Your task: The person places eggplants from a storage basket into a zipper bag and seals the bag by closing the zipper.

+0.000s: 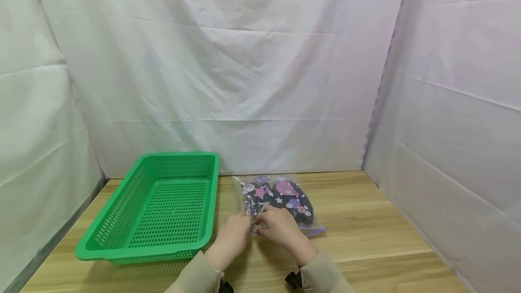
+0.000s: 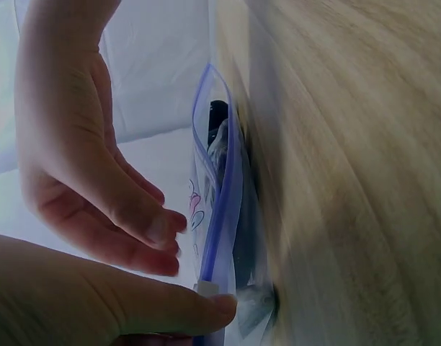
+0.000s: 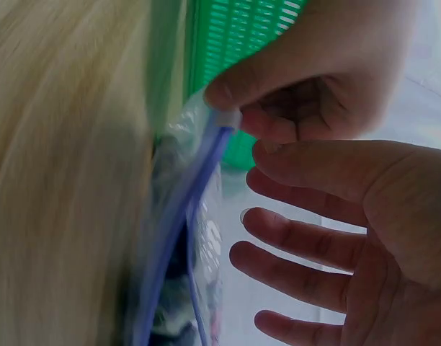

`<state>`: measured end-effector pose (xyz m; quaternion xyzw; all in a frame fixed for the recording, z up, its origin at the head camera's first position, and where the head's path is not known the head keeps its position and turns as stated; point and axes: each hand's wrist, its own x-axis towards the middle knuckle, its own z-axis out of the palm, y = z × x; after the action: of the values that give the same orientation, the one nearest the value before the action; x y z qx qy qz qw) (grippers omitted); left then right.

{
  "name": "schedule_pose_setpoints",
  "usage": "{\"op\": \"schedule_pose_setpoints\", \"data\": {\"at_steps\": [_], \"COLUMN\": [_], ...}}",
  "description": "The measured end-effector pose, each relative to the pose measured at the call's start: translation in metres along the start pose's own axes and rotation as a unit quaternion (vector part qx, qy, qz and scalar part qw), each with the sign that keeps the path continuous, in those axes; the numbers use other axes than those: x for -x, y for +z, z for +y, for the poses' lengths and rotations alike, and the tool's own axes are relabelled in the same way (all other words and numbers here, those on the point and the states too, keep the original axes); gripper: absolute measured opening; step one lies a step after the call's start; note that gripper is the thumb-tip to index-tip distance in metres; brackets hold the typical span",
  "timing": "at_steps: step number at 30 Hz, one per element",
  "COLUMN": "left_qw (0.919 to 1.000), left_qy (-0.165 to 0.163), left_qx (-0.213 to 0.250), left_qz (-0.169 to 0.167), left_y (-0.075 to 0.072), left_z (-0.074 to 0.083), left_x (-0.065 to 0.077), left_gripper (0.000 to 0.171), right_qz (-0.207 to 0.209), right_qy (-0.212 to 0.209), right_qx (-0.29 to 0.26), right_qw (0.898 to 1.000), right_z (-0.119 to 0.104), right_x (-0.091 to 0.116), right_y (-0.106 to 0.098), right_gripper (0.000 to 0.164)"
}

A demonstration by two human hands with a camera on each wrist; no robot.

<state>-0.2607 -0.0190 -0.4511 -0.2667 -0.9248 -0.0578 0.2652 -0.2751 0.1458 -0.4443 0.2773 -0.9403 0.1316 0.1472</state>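
A clear zip bag (image 1: 281, 193) with pink and purple cartoon figures and stars lies on the table, dark contents showing inside. Its purple zip edge (image 2: 219, 216) faces the person, and the mouth gapes along much of its length. At the left end of that edge my left hand (image 1: 235, 232) pinches the whitish slider (image 3: 229, 119) between thumb and fingers. My right hand (image 1: 281, 226) hovers just over the zip edge, thumb and fingers loosely bent and apart, holding nothing. What exactly the dark contents (image 2: 219, 137) are, I cannot tell.
Left of the bag stands a green perforated plastic basket (image 1: 175, 207) with nothing in it, its rim close to my left forearm. Wood-grain table (image 1: 366, 220) extends to the right. White cloth (image 1: 244, 67) hangs behind and at both sides.
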Motion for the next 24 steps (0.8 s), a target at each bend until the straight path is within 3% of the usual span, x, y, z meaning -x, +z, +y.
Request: {"op": "schedule_pose_setpoints", "data": {"at_steps": [6, 13, 18, 24], "left_qw": [0.9999, 0.9996, 0.9999, 0.9999], "left_qy": [-0.006, 0.0, -0.008, 0.007], "left_qx": [0.011, 0.014, 0.004, -0.008], "left_qz": [-0.002, 0.023, 0.007, -0.006], "left_y": [0.0, 0.0, -0.002, -0.004], "left_z": [-0.002, -0.002, -0.001, -0.004], "left_x": [0.0, 0.006, 0.005, 0.002], "left_gripper": [0.017, 0.017, 0.017, 0.019], "right_qz": [0.009, 0.009, 0.023, 0.055], "right_qy": [-0.004, -0.007, -0.011, -0.013], "right_qx": [0.01, 0.05, 0.055, 0.052], "right_qw": [1.0, 0.999, 0.998, 0.997], "right_z": [-0.008, -0.016, -0.02, -0.02], "right_x": [-0.008, -0.009, -0.009, -0.01], "right_y": [0.011, 0.018, 0.02, 0.021], "right_gripper": [0.014, 0.006, 0.012, 0.021]}}
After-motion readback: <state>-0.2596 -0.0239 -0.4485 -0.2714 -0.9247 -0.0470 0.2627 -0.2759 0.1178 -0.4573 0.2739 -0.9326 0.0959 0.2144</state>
